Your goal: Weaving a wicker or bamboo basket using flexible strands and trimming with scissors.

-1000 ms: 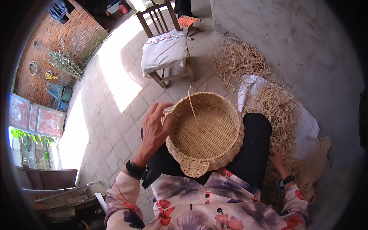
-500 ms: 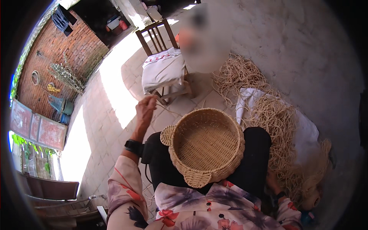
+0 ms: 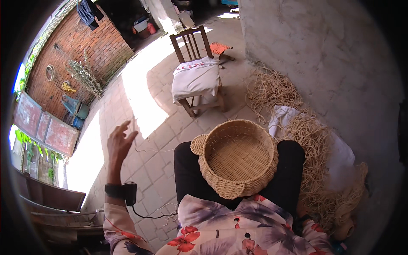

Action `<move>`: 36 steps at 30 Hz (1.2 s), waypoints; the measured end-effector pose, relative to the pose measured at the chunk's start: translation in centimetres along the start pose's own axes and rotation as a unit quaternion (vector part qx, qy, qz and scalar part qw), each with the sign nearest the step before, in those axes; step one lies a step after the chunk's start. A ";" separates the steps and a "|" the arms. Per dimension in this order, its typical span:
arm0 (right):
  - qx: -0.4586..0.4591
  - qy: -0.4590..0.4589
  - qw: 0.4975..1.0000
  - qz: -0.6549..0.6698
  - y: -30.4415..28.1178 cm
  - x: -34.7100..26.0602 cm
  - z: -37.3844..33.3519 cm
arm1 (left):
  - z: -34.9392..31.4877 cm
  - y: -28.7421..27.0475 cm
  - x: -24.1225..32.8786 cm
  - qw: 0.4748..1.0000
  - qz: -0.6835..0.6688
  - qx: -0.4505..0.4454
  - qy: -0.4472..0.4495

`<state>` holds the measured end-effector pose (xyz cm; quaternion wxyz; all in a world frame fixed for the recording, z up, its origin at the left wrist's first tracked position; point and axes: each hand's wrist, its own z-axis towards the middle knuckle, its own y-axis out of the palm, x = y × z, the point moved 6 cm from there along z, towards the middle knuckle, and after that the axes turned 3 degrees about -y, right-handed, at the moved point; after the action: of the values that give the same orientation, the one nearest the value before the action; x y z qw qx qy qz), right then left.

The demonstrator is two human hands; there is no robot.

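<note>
The round woven basket (image 3: 241,157) rests on the person's black-trousered thighs, its mouth up and slightly tilted. The left hand (image 3: 120,142) is raised to the left of the basket, well apart from it, thumb and forefinger part-way spread with a gap between them; whether a strand is caught among the other fingers, I cannot tell. A thin pale strand (image 3: 158,151) shows between that hand and the basket. The right hand (image 3: 302,208) is low to the right of the basket, beside the thigh and near the tangled cord (image 3: 312,148); its fingers are hidden, so its grip cannot be told.

The step in hand seems to be leading a strand out sideways. It would go best with a smooth, low draw and no jerks, the thighs kept level, since neither hand steadies the basket, and the strand kept away from the black cable (image 3: 153,217) left of the basket.

By count: one basket, with two ear-shaped tabs showing, one on its left side (image 3: 198,145) and one on its near side (image 3: 229,190); two wrist devices; one wooden chair (image 3: 195,80) beyond the basket to the left; one orange-seated stool (image 3: 221,47) farther beyond it.
</note>
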<state>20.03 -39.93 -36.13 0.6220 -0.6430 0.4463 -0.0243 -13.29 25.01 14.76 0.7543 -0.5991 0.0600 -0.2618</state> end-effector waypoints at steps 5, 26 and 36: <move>0.029 0.052 0.997 0.051 -3.2 -2.0 0.1 | -1.6 15.9 7.5 0.966 -0.166 -0.160 0.115; 0.302 -0.175 0.937 0.002 -29.7 -38.5 6.7 | -10.6 10.5 20.3 0.962 -0.107 0.040 0.246; 0.339 -0.215 0.914 -0.062 -27.3 -42.0 9.8 | -11.4 9.7 20.6 0.961 -0.124 0.064 0.239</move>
<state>15.43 -11.65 6.12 0.8809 -0.4093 0.2259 -0.0740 2.83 6.89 7.15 0.7161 -0.4727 0.1467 -0.4922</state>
